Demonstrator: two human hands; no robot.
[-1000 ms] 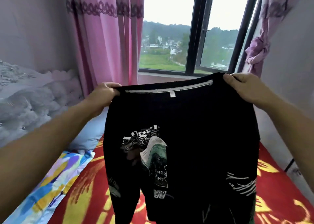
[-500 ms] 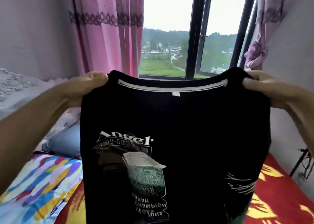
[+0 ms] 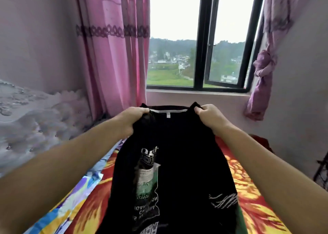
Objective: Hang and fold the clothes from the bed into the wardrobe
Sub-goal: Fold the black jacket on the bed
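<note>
A black T-shirt (image 3: 186, 162) with a white and green print hangs in front of me over the bed (image 3: 248, 189), its neckline at the top. My left hand (image 3: 132, 119) grips the fabric at the left end of the collar. My right hand (image 3: 210, 117) grips it at the right end. Both arms reach far forward, with the hands close together. The shirt's lower part runs out of the bottom of the view. No wardrobe is in view.
The bed has a red and yellow flowered cover, and a multicoloured pillow (image 3: 71, 203) lies at its left. A tufted grey headboard (image 3: 32, 123) stands on the left. Pink curtains (image 3: 115, 56) and a black-framed window (image 3: 204, 47) are ahead. A knotted purple curtain (image 3: 262, 77) hangs on the right.
The shirt has gone down and away from me. My hands have come much closer together and now bunch the fabric at the collar ends instead of holding the shoulders spread wide.
</note>
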